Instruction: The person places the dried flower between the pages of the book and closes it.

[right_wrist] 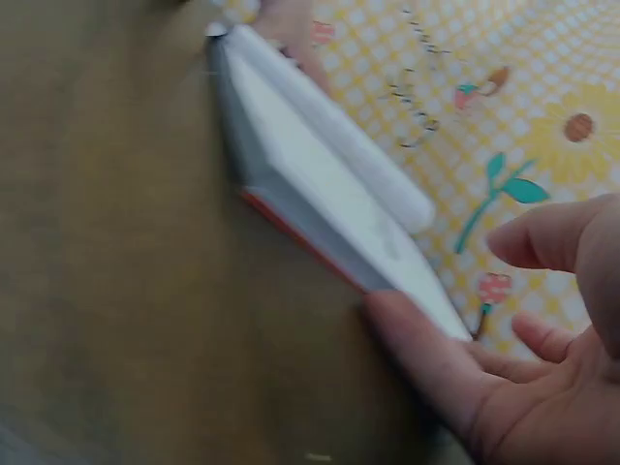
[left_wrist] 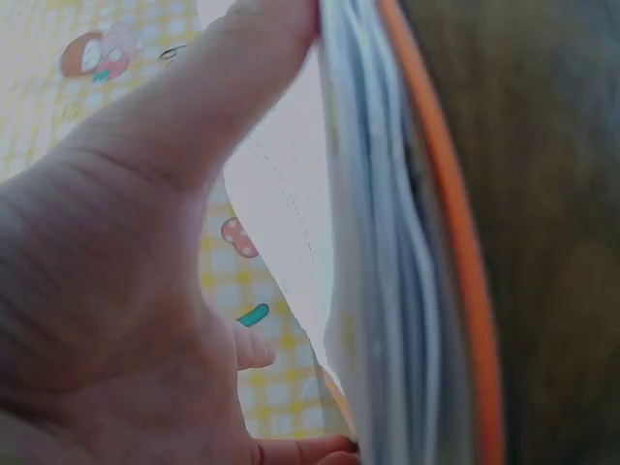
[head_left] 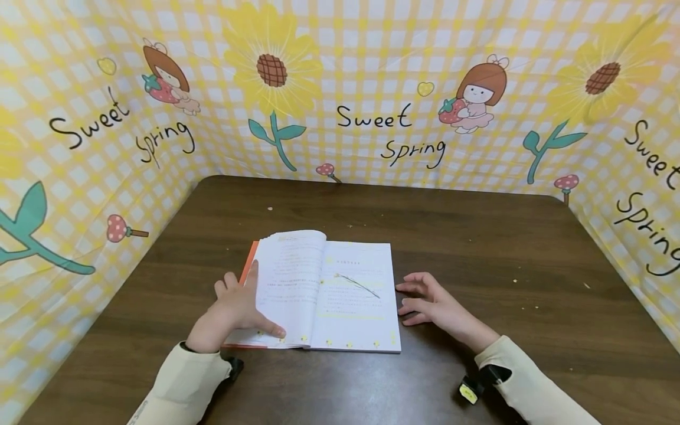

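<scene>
So, an open book (head_left: 324, 292) is lying flat near the middle of the brown table (head_left: 478, 248), closer to the person's edge, spine running away from them, orange cover (left_wrist: 455, 242) showing along the left side. Left hand (head_left: 234, 310) is resting on the left page stack: thumb lying stretched across the lower part of the page, fingers spread out over the orange edge and reaching the tabletop. In the left wrist view the thumb (left_wrist: 194, 116) is pressing flat against the fanned page edges, fingers not curling round anything. A thin dark stem or twig (head_left: 358, 284) is lying diagonally on the right-hand page, just off the fold. Right hand (head_left: 430, 304) is sitting on the table just beside the book's right edge, fingers loosely extended toward it; in the right wrist view one fingertip (right_wrist: 417, 339) is touching the near corner of the page block, the rest of the fingers relaxed and holding nothing. Both sleeves are cream-coloured, a small black strap at each wrist. A yellow checked backdrop (head_left: 372, 77) with sunflowers, cartoon figures and "Sweet Spring" lettering is wrapping round three sides of the table. A few pale crumbs are dotting the tabletop beyond and to the right of the book.
</scene>
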Tool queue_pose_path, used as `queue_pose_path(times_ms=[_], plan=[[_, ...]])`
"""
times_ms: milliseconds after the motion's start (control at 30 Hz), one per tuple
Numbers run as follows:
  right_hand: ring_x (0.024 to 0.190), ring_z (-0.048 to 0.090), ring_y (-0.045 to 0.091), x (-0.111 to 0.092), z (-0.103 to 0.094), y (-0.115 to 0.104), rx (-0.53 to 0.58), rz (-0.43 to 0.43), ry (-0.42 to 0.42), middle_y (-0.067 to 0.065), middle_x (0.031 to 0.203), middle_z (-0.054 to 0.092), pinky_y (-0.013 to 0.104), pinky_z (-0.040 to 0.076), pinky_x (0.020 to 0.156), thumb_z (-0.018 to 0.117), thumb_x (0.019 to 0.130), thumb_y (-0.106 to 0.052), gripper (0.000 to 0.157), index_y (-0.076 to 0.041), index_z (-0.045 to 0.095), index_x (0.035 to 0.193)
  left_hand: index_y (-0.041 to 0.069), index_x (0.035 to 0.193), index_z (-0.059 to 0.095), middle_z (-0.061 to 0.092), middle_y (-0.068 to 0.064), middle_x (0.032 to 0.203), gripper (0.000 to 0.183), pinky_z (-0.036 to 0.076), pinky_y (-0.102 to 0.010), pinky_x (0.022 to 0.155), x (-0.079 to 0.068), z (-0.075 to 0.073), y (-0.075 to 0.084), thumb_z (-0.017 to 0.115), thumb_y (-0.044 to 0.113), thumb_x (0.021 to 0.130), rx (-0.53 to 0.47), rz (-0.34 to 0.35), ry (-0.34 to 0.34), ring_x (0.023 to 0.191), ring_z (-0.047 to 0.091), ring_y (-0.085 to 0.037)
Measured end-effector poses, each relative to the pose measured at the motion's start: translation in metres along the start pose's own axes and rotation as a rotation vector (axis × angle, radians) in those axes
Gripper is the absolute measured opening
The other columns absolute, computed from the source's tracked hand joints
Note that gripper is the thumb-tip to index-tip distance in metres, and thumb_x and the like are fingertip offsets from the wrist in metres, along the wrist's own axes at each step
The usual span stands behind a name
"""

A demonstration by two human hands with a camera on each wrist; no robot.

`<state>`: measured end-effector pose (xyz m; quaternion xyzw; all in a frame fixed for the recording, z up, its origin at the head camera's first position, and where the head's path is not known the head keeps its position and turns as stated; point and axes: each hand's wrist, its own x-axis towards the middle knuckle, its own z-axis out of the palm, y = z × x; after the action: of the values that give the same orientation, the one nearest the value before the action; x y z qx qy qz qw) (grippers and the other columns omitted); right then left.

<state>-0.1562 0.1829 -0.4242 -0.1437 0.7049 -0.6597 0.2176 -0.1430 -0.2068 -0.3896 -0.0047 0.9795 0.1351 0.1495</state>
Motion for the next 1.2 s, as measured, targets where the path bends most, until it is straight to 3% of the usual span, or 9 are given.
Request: queue_pose_path(times_ms=[133,333,533,700,800,900,1000,1200], plan=[[0.095,0.065,0.027,0.001,0.006,0.006,-0.01,-0.019,0.013,0.037,0.145,0.034,0.04,0.058,0.078,0.055,0.099,-0.003,0.052,0.009,0.023,0.138,-0.009,0.154,-0.001,0.028,-0.044,0.122,0.164,0.033,-0.053,0.08,0.002,0.002,-0.007,0.095,0.063,0.042,-0.03,0.015,-0.001,0.102,0.03,-0.051],[0.096,0.064,0.02,-0.002,0.009,0.012,-0.003,-0.049,0.014,0.038,0.148,0.032,0.036,0.057,0.081,0.056,0.097,0.002,0.05,0.01,0.025,0.136,-0.005,0.155,-0.003,0.028,-0.04,0.117,0.166,0.036,-0.049,0.074,0.0,0.0,-0.009,0.096,0.061,0.041,-0.061,0.006,0.005,0.098,0.033,-0.049],[0.099,0.064,0.023,-0.002,0.011,0.016,-0.075,-0.09,0.012,0.037,0.148,0.035,0.028,0.055,0.073,0.071,0.086,0.007,0.067,0.012,0.028,0.136,-0.001,0.156,-0.005,0.032,-0.038,0.107,0.166,0.039,-0.045,0.069,-0.007,-0.002,-0.008,0.098,0.055,0.04,-0.064,0.024,0.082,0.096,0.032,-0.048],[0.103,0.061,0.028,-0.004,0.011,0.016,-0.053,-0.093,0.003,0.037,0.149,0.033,0.03,0.056,0.079,0.073,0.079,0.012,0.076,0.013,0.025,0.139,0.008,0.158,-0.008,0.03,-0.034,0.105,0.166,0.042,-0.043,0.059,-0.013,-0.004,-0.009,0.1,0.051,0.04,-0.105,0.012,0.14,0.097,0.03,-0.047],[0.103,0.061,0.028,-0.005,0.011,0.015,-0.044,-0.091,0.01,0.037,0.149,0.034,0.031,0.056,0.08,0.074,0.078,0.014,0.078,0.014,0.026,0.139,0.013,0.159,-0.01,0.029,-0.029,0.105,0.165,0.042,-0.045,0.055,-0.018,-0.005,-0.007,0.101,0.047,0.041,-0.142,0.025,0.193,0.093,0.037,-0.045],[0.102,0.061,0.028,-0.006,0.012,0.015,-0.059,-0.082,0.034,0.035,0.148,0.036,0.028,0.056,0.074,0.073,0.08,0.013,0.075,0.013,0.028,0.14,0.014,0.159,-0.012,0.025,-0.025,0.107,0.159,0.042,-0.04,0.052,-0.024,-0.004,-0.003,0.102,0.032,0.049,-0.201,0.101,0.254,0.071,0.047,-0.035],[0.101,0.062,0.027,-0.006,0.013,0.015,-0.093,-0.057,0.069,0.033,0.148,0.039,0.025,0.051,0.063,0.072,0.084,0.009,0.069,0.011,0.03,0.14,0.016,0.159,-0.011,0.023,-0.025,0.113,0.152,0.04,-0.033,0.045,-0.032,-0.005,0.003,0.099,0.014,0.055,-0.23,0.187,0.332,0.048,0.043,-0.021],[0.101,0.062,0.026,-0.006,0.014,0.015,-0.125,-0.03,0.09,0.029,0.148,0.041,0.024,0.047,0.058,0.073,0.085,0.004,0.067,0.008,0.035,0.141,0.02,0.162,0.003,0.032,-0.027,0.129,0.139,0.038,-0.031,0.042,-0.051,-0.016,0.023,0.091,-0.007,0.058,-0.201,0.324,0.499,0.043,0.04,-0.016]])
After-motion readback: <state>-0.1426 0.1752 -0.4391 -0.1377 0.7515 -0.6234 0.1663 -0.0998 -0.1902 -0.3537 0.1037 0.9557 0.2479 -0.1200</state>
